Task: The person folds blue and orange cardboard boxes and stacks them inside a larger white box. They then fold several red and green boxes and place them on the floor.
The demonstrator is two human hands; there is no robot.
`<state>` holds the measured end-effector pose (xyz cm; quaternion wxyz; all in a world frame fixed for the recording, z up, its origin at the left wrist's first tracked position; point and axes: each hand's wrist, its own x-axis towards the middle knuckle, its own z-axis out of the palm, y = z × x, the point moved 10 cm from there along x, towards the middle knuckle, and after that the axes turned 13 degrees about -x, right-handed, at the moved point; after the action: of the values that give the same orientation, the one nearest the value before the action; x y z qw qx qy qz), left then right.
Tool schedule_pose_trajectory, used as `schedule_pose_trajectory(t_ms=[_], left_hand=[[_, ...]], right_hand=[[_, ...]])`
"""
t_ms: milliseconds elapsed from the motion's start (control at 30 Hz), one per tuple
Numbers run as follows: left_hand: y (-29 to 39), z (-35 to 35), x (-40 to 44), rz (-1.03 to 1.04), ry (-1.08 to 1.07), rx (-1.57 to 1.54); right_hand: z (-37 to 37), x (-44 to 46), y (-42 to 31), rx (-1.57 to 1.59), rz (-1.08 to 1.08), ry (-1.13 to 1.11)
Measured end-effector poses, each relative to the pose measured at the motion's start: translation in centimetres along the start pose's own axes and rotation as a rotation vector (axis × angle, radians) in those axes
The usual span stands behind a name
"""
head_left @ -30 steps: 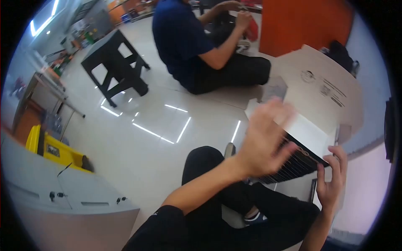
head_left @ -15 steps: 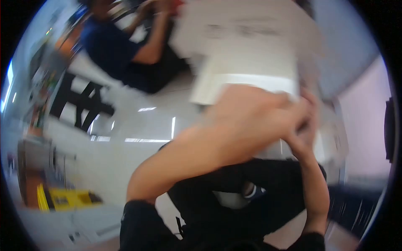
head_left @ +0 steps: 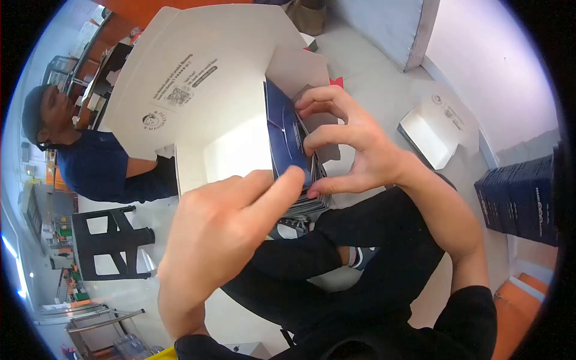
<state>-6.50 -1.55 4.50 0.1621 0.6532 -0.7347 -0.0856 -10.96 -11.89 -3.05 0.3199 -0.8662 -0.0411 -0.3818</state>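
In the head view, a stack of flat dark blue printed packs lies at the right side of an open white carton. My right hand curves over the stack's right edge, fingertips and thumb pressed on it. My left hand is closed in front of the carton, with one fingertip against the lower end of the top pack. What lies under its bent fingers is hidden. The carton's printed lid flap stands raised beyond.
A co-worker in dark blue sits at the left behind the flap. A black stool lies sideways nearby. Another open white carton is on the floor at right, above a row of dark blue packs. My crossed legs are below.
My view has swung, so the carton and co-worker appear farther left. My hands were close together and blurred; now they are apart, with the right on the blue stack, which now shows clearly.
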Motion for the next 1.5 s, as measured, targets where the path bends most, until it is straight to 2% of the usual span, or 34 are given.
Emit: schedule_pose_trajectory(t_ms=[100, 233, 300, 433, 767, 1067, 1300, 1400, 1500], left_hand=[[1.1, 0.2, 0.3, -0.017, -0.066, 0.107], [0.4, 0.5, 0.7, -0.05, -0.057, 0.097], [0.0, 0.3, 1.0, -0.057, 0.0, -0.015], [0.3, 1.9, 0.9, -0.035, -0.049, -0.051], [2.5, 2.9, 0.5, 0.058, -0.098, 0.313], [2.3, 2.9, -0.2, 0.096, -0.066, 0.395], [2.8, 3.7, -0.5, 0.133, -0.009, 0.395], [2.9, 4.1, -0.5, 0.121, -0.039, 0.404], [2.3, 4.1, -0.6, 0.051, -0.126, 0.285]], right_hand=[[-0.5, -0.1, -0.3, 0.014, -0.035, 0.01], [-0.4, -0.1, -0.5, 0.038, -0.057, -0.005], [-0.5, -0.1, -0.7, 0.057, -0.054, -0.026], [-0.5, -0.6, -1.0, 0.071, -0.036, -0.041], [-0.5, -0.7, -1.1, 0.103, -0.051, -0.104], [0.0, -0.8, -1.1, 0.094, -0.035, -0.139], [0.2, -1.1, -1.5, 0.052, -0.04, -0.127], [0.3, -1.3, -1.6, 0.034, -0.051, -0.113], [0.6, -1.6, -1.9, 0.042, -0.065, -0.088]])
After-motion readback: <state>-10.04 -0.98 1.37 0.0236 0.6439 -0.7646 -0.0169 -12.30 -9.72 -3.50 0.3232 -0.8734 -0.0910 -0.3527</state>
